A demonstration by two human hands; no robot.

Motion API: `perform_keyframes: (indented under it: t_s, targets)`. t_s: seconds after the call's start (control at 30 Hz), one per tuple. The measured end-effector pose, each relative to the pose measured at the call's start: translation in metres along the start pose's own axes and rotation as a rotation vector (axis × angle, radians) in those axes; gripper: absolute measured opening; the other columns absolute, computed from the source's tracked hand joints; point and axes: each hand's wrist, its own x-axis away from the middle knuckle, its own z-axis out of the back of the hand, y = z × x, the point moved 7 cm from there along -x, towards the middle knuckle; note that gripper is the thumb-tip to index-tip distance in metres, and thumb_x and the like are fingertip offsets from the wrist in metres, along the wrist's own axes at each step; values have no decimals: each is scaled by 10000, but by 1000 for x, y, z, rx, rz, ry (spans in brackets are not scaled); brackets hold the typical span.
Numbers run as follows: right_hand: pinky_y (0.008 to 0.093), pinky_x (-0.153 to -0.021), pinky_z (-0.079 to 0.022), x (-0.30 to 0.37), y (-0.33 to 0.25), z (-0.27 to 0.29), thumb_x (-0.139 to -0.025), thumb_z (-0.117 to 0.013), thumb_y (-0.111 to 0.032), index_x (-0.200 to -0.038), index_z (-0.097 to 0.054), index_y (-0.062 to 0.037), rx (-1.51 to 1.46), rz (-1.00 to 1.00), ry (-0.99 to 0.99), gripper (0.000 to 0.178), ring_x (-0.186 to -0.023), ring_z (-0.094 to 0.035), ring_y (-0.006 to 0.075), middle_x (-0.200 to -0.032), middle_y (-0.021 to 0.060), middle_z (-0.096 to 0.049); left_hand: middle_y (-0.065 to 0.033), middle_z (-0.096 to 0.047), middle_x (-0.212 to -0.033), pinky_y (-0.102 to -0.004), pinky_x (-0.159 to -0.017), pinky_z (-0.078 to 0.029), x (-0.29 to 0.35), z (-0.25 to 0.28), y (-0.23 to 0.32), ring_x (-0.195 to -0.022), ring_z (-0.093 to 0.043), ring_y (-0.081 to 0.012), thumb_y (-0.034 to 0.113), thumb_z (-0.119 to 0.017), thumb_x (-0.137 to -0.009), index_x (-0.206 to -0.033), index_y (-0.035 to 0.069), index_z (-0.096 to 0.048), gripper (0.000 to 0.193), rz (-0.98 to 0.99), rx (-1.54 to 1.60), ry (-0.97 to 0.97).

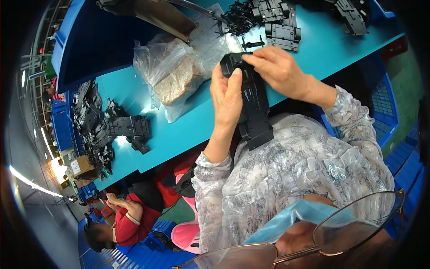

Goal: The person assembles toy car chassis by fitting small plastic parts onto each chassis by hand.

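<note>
A long black plastic chassis part (pixel 255 102) is held up over the table's near edge, its lower end close to my lap. My left hand (pixel 227 99) is closed round its upper end, with the thumb lying over the top. At that same end, the fingers of my right hand (pixel 281 74) are pinched together against the part; whatever they hold is hidden. Just beyond lies a small black bar-shaped piece (pixel 253 44) on the blue-green table (pixel 165 145). Behind it are a heap of small black pieces (pixel 239 19) and stacked black plastic plates (pixel 283 35).
A clear plastic bag (pixel 172 74) lies left of my hands, near a large blue bin (pixel 103 49). Black parts (pixel 105 123) are piled at the left, and more plates (pixel 351 17) sit far right. A person in red (pixel 134 222) sits lower left, by a pink stool (pixel 186 235).
</note>
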Motion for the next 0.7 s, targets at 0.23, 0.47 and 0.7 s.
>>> perform_keyframes:
  t_s: [0.23, 0.47, 0.7]
  targets:
    - [278, -611, -462, 11, -3, 6, -789, -528, -188, -1031, -484, 43, -442, -461, -60, 337, -695, -544, 191, -880, 124, -493, -43, -540, -756, -186, -520, -429, 8, -27, 16, -623, -517, -62, 194, -460, -858, -1125, 8, -395, 332, -10, -183, -97]
    - [204, -587, -449, 29, 16, -1, -818, -516, -261, -965, -485, 54, -1057, -939, 115, 350, -636, -537, 90, -738, 56, -550, -58, -555, -880, -211, -619, -445, 10, -43, 14, -701, -518, -84, 175, -394, -888, -1244, 7, -324, 400, -320, -542, -213]
    - [176, -455, -451, 34, 35, -16, -818, -511, -297, -855, -514, -5, -1439, -1053, 181, 294, -522, -539, 69, -685, 41, -563, 0, -487, -647, -205, -525, -425, 1, -1, -9, -563, -474, -78, 134, -476, -841, -1104, -10, -432, 303, 91, 0, 82]
